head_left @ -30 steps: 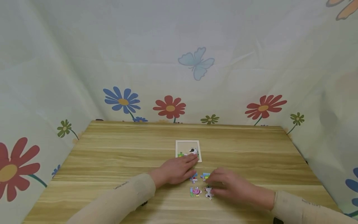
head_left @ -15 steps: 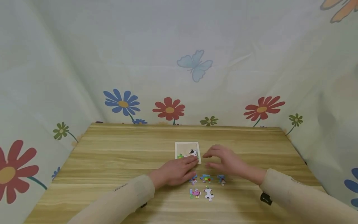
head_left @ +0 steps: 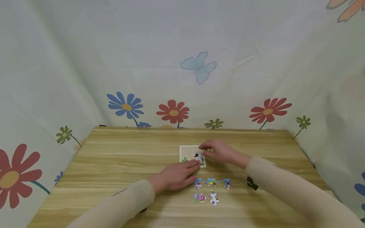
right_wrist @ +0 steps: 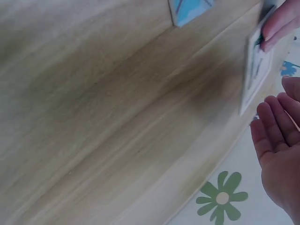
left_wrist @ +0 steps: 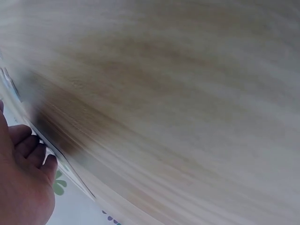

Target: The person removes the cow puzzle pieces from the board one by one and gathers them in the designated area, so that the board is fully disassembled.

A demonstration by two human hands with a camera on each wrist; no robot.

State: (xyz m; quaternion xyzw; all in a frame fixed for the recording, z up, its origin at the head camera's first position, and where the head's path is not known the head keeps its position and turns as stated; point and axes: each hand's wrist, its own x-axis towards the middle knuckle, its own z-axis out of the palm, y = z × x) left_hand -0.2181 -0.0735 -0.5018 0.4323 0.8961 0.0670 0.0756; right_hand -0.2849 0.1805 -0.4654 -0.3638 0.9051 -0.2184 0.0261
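Observation:
A small white-rimmed puzzle tray (head_left: 180, 153) lies mid-table in the head view. Along its lower part sit a green piece (head_left: 184, 159) and a black-and-white piece (head_left: 198, 157). My left hand (head_left: 178, 175) rests flat with straight fingers over the tray's lower edge, hiding part of it. Above the tray's upper right corner is my right hand (head_left: 219, 151), its fingers extended and slightly bent. In the right wrist view those fingers (right_wrist: 269, 124) look loose, with nothing showing between them.
Several loose jigsaw pieces lie in two rows nearer me, among them a pink one (head_left: 201, 196), a white one (head_left: 214, 198) and a blue-topped one (head_left: 227, 183). The wooden table (head_left: 128, 152) ends at a flowered cloth backdrop (head_left: 142, 63).
My right hand has left the loose pieces and moved forward and left to the tray's upper right corner, uncovering the right-hand piece of the upper row. My left hand stays on the tray.

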